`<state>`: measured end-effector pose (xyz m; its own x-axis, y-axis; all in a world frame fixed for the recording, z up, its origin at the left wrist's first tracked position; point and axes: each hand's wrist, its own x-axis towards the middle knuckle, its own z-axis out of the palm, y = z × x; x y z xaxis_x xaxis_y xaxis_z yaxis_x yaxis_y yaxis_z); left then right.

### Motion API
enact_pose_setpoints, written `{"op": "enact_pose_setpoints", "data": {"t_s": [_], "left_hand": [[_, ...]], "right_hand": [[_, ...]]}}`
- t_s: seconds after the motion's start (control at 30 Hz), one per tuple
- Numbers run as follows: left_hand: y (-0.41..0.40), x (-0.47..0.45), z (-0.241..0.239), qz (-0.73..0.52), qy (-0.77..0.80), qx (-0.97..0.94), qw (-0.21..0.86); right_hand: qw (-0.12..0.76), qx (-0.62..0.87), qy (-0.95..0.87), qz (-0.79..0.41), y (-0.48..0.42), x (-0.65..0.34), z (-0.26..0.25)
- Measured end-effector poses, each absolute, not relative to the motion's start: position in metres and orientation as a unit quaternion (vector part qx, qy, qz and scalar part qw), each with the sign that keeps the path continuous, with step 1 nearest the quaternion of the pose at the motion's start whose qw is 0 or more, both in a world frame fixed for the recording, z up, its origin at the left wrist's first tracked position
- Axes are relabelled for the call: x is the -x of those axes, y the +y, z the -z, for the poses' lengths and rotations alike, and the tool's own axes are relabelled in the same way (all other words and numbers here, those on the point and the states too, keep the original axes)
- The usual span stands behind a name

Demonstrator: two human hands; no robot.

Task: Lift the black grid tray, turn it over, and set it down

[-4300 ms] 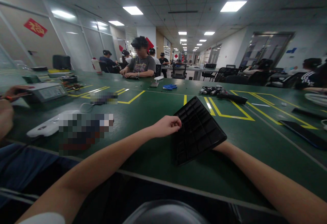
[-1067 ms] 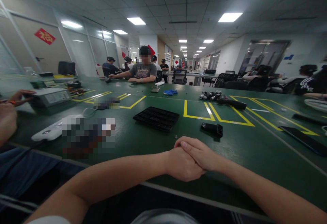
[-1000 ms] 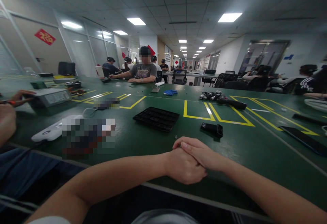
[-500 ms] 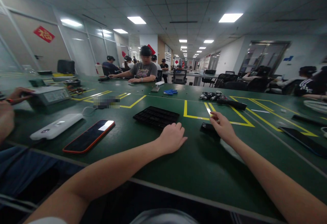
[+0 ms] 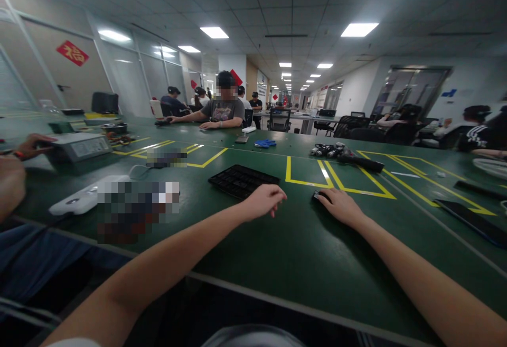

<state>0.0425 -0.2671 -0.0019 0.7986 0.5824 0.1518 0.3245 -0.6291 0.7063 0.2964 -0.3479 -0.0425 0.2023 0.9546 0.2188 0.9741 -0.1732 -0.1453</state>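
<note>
My left hand hovers just above the table at the near right corner of a flat black panel with a grid of slots. Its fingers are loosely bent and apart, with nothing visible in them. To the right, my right hand rests palm down over a small dark object, fingers curved round its top. Only the left end of that object shows; the hand hides the rest, so I cannot tell its kind.
On the green table lie a white power strip, a blurred-out item, blue gloves and a bundle of dark cables. Yellow tape marks rectangles. A co-worker's hand touches a grey metal box. Another person sits opposite.
My right hand has come down from a raised pinch onto the small dark object. My left hand has lifted slightly and its fingers have loosened.
</note>
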Motion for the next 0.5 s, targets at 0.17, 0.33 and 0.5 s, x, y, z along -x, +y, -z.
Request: {"op": "enact_pose_setpoints", "data": {"t_s": [0.17, 0.33, 0.5], "left_hand": [[-0.229, -0.029, -0.019, -0.266, 0.401, -0.759, 0.439], [-0.200, -0.011, -0.015, -0.271, 0.483, -0.775, 0.304], [-0.193, -0.006, -0.003, -0.087, 0.557, -0.826, -0.025]], "right_hand": [[0.127, 0.767, -0.628, 0.040, -0.348, -0.295, 0.042], [0.129, 0.767, -0.627, 0.040, -0.348, -0.295, 0.042], [0.128, 0.767, -0.627, 0.036, -0.348, -0.295, 0.043]]}}
